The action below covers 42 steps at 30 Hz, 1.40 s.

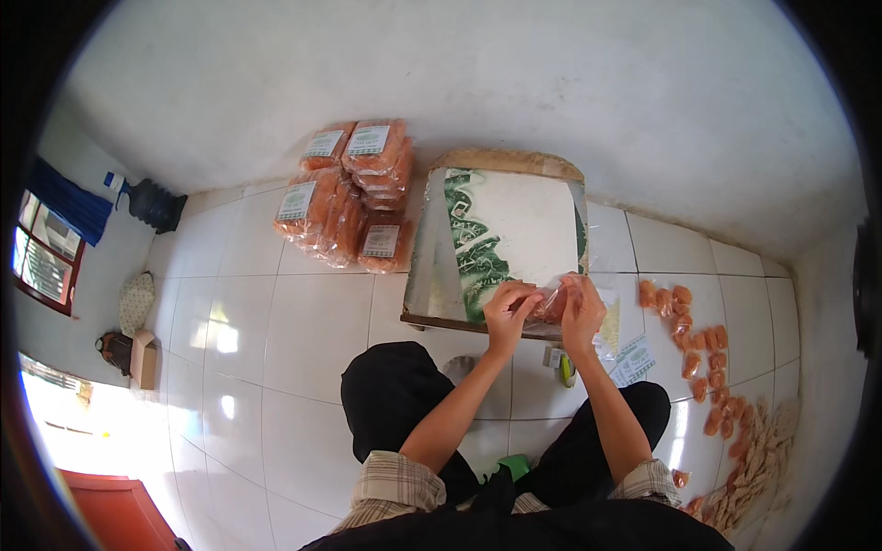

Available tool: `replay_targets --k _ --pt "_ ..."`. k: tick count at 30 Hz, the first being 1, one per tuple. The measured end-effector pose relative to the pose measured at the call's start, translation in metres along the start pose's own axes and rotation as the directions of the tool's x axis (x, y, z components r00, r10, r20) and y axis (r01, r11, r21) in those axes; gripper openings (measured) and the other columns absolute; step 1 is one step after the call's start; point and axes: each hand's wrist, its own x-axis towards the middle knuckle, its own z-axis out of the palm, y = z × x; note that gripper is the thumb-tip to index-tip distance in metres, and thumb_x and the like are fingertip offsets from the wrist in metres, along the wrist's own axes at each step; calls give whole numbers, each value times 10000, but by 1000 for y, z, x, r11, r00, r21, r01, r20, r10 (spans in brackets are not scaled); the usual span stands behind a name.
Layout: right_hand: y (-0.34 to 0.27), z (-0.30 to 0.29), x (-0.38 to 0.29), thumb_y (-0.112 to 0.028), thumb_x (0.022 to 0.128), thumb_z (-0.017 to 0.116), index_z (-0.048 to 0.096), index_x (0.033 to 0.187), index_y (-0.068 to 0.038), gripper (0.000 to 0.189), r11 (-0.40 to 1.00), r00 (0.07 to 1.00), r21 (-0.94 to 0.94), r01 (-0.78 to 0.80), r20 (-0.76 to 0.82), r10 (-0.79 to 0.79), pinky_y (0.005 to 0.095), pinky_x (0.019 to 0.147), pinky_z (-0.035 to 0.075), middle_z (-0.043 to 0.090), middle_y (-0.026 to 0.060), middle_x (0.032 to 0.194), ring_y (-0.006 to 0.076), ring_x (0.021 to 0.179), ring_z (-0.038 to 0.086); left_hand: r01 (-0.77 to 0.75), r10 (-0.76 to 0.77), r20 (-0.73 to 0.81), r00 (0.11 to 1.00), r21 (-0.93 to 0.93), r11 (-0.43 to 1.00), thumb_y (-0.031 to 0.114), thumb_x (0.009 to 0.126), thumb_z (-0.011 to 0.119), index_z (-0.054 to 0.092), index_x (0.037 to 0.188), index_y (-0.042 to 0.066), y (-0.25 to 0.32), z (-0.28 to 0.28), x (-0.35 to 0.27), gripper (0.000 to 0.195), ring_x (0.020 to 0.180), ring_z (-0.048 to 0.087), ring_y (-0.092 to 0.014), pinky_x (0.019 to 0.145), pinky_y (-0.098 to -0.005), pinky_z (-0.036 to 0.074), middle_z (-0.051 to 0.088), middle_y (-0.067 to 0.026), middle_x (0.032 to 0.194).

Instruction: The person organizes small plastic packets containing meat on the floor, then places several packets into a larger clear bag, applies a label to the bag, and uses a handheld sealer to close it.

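Observation:
Both my hands are over the near right edge of a low table (530, 227) with a white and green printed top. Between them is a small clear plastic packet with orange-brown contents (549, 306). My left hand (510, 310) pinches the packet's left side at the fingertips. On its right side, my right hand (582, 306) grips the packet, thumb and fingers around the plastic. Printed label sheets (632, 361) lie on the floor to the right of my right forearm. A yellow-green cutter or similar tool (568, 370) lies on the tiles beside a small white box (552, 356).
Large labelled packs of orange-brown goods (320, 213) are stacked on the floor left of the table. Small wrapped packets (691, 341) lie scattered at the right, near a pile of pale pieces (765, 441). A wall stands behind the table. A green object (513, 467) is between my legs.

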Motion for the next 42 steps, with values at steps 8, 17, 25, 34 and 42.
replay_targets --k 8,17,25,34,42 --pt "-1 -2 3 -59 844 564 599 873 -7 69 999 1000 -26 -26 2 26 300 603 460 632 126 797 259 674 607 -250 295 -64 953 379 891 129 698 724 598 967 45 13 -17 -11 308 927 551 -254 798 -347 435 572 -74 1033" --pt "0 -3 1 -58 841 560 603 882 -14 74 1000 1000 -12 -17 -8 17 301 598 461 636 125 805 270 675 610 -409 372 170 912 337 848 145 628 754 637 880 64 9 -13 -2 289 931 532 -236 830 -368 379 611 -36 959" --pt "-1 -1 2 -27 826 557 605 891 -26 81 999 1000 -33 -4 -10 3 310 566 449 628 119 761 271 635 594 -364 332 151 931 444 819 148 624 762 625 862 78 26 0 13 283 923 486 -224 827 -358 349 556 -56 941" --pt "-7 -10 12 40 755 568 605 836 16 92 997 995 2 76 57 -76 309 641 439 509 105 792 243 716 535 -44 18 103 995 250 967 93 659 732 605 802 62 24 4 17 194 829 512 -219 778 -342 384 571 -55 807" --pt "-17 -39 43 12 805 566 621 828 -11 64 933 941 190 -305 212 264 245 646 446 592 46 760 105 698 545 -151 144 52 988 219 964 15 746 687 617 770 11 14 14 10 74 665 538 -99 577 -218 441 558 -38 737"
